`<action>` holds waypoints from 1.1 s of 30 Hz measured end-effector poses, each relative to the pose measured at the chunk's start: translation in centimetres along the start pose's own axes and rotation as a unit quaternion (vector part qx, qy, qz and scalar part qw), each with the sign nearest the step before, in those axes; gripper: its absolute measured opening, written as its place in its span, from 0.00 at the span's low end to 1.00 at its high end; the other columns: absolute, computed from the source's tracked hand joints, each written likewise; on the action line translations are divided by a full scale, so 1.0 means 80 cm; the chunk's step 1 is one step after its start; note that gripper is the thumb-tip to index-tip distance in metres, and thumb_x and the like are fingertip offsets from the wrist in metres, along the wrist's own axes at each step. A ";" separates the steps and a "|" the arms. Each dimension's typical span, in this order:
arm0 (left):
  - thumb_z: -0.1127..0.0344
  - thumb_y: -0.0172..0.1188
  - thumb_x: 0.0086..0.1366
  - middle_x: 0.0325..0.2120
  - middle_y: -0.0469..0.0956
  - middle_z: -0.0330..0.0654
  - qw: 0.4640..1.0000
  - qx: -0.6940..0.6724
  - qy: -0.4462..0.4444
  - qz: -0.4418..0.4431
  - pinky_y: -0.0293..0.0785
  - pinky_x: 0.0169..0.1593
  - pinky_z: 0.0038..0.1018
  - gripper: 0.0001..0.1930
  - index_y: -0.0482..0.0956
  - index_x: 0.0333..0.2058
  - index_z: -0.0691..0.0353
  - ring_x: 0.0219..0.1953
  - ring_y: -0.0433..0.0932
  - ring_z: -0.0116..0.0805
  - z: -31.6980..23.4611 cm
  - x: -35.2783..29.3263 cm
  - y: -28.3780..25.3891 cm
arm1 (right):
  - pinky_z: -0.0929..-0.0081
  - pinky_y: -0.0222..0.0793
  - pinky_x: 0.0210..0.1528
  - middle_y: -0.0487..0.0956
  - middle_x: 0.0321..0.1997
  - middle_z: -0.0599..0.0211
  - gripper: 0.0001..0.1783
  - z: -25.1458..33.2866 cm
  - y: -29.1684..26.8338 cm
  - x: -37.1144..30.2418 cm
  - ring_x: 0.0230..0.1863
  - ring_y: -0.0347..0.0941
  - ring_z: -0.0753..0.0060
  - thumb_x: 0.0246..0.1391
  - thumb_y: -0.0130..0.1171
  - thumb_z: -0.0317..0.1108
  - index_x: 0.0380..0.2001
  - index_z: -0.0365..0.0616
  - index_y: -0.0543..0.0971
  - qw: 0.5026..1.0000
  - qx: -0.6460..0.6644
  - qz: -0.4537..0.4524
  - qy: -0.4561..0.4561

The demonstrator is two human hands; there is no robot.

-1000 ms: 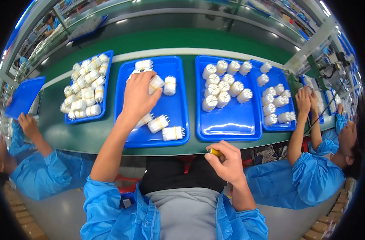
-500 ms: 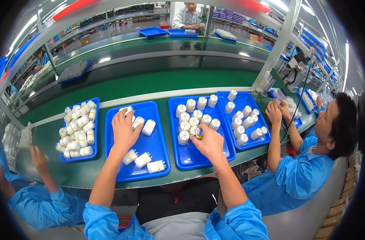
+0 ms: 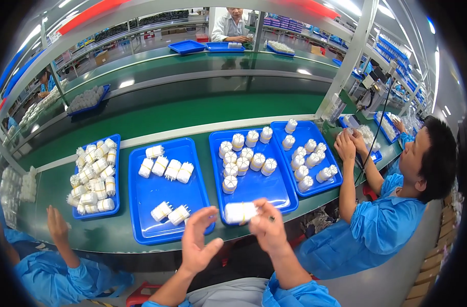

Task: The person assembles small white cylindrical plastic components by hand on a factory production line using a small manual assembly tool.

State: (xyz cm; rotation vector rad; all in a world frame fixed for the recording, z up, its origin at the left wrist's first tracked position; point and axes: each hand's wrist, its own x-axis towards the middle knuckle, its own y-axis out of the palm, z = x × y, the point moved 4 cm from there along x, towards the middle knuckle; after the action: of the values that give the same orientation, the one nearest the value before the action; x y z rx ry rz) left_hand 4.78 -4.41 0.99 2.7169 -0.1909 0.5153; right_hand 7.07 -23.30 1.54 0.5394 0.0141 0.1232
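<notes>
My right hand [image 3: 270,227] is closed on a white cylindrical bundle [image 3: 240,212], held sideways above the near edge of a blue tray [image 3: 266,190]. My left hand [image 3: 201,244] is open just left of it, fingers and thumb apart, not touching the bundle. In that tray, similar bundles [image 3: 243,165] stand upright, their ends facing up. The blue tray to its left [image 3: 177,197] holds several bundles [image 3: 160,166] lying down, with yellow bands and thin prongs at one end.
At far left, a blue tray [image 3: 115,197] is heaped with bundles. Another blue tray [image 3: 323,188] with upright bundles stands at right, beside a co-worker in a blue smock [image 3: 387,225]. Another co-worker's hand [image 3: 58,223] is at left. A green conveyor [image 3: 192,113] runs behind the trays.
My right hand has drawn back from the tray of upright bundles and now holds one bundle near me. My left hand has left the other tray. One fewer bundle lies at that tray's near end.
</notes>
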 end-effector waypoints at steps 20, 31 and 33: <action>0.68 0.63 0.61 0.20 0.70 0.39 0.954 -0.192 -0.180 -0.141 0.65 0.17 0.22 0.11 0.70 0.38 0.63 0.17 0.69 0.27 0.048 -0.037 -0.009 | 0.87 0.55 0.27 0.72 0.24 0.81 0.07 -0.080 -0.003 -0.047 0.25 0.61 0.92 0.59 0.62 0.32 0.33 0.39 0.79 0.983 -0.182 -0.020 0.000; 0.72 0.68 0.56 0.26 0.79 0.42 0.967 0.179 -0.182 -0.009 0.74 0.30 0.25 0.20 0.70 0.46 0.63 0.26 0.79 0.30 0.061 -0.044 -0.002 | 0.83 0.58 0.24 0.71 0.21 0.76 0.21 -0.054 0.006 -0.037 0.22 0.63 0.88 0.47 0.70 0.33 0.45 0.41 0.77 0.929 -0.357 0.046 -0.090; 0.69 0.71 0.52 0.33 0.82 0.51 0.949 0.281 -0.140 0.044 0.77 0.39 0.31 0.33 0.63 0.54 0.65 0.36 0.84 0.41 0.054 -0.046 0.003 | 0.76 0.65 0.24 0.73 0.20 0.70 0.22 -0.047 0.020 -0.032 0.20 0.70 0.75 0.42 0.73 0.40 0.40 0.43 0.79 0.884 -0.449 0.058 -0.116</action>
State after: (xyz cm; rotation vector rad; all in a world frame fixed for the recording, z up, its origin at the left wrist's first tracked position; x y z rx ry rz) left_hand 2.76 -6.02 -4.04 3.3504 -0.2741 0.2226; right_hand 4.20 -20.33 -0.94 -0.3824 -0.3001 0.1663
